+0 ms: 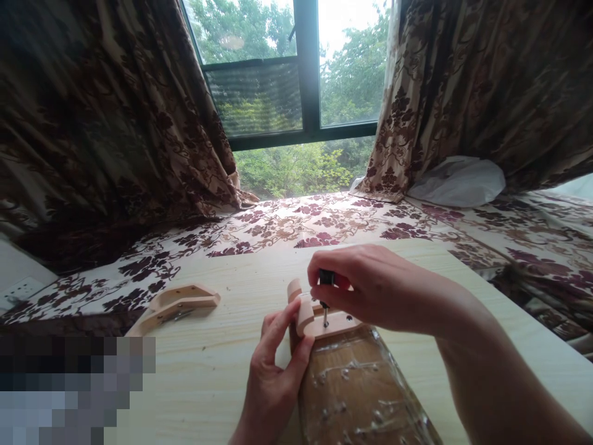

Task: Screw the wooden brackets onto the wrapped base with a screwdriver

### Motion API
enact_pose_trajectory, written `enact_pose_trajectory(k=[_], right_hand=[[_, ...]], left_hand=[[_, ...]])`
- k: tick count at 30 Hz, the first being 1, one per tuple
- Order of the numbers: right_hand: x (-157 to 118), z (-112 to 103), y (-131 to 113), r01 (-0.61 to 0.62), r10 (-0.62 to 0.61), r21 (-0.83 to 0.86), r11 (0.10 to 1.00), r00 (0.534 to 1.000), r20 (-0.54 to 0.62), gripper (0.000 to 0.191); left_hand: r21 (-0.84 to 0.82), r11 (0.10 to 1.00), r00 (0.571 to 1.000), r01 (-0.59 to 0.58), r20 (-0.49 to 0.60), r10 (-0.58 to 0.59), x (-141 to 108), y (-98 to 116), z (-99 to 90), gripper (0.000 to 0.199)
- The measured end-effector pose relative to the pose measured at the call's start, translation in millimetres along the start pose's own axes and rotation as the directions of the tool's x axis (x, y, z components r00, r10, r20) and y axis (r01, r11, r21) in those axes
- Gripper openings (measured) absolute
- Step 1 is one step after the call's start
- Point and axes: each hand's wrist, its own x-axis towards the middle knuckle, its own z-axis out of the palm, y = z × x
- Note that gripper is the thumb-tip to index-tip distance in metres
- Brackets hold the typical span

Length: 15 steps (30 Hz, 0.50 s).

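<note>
A pale wooden piece with a rounded raised end (pixel 306 316) lies on a brown board wrapped in clear film (pixel 352 383). My left hand (pixel 278 364) pinches that rounded end between thumb and fingers. Above the piece, my right hand (pixel 370 287) is closed around a screwdriver with a black and red handle (pixel 327 278). The screwdriver points down, its tip at a hole in the wooden piece. Another dark hole or screw head shows to the right of the tip. My right hand hides part of the piece's far side.
Another angled wooden piece (pixel 185 300) lies at the left of the pale table (pixel 231 383), with small metal bits beside it. Behind the table spreads a flowered cloth (pixel 296 225), below a window between curtains. A white plastic bag (pixel 458 179) rests at the back right.
</note>
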Motion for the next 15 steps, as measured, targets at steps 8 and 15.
enact_pose_trajectory(k=[8, 15], right_hand=[[-0.2, 10.6, 20.7, -0.146, 0.146, -0.014, 0.989, 0.989, -0.001, 0.02], [1.8, -2.1, 14.5, -0.09, 0.123, -0.243, 0.966, 0.984, 0.127, 0.021]], left_hand=[[-0.064, 0.998, 1.0, -0.011, 0.011, 0.012, -3.8, 3.3, -3.1, 0.042], [-0.078, 0.997, 1.0, -0.029, -0.008, 0.028, -2.3, 7.7, -3.5, 0.042]])
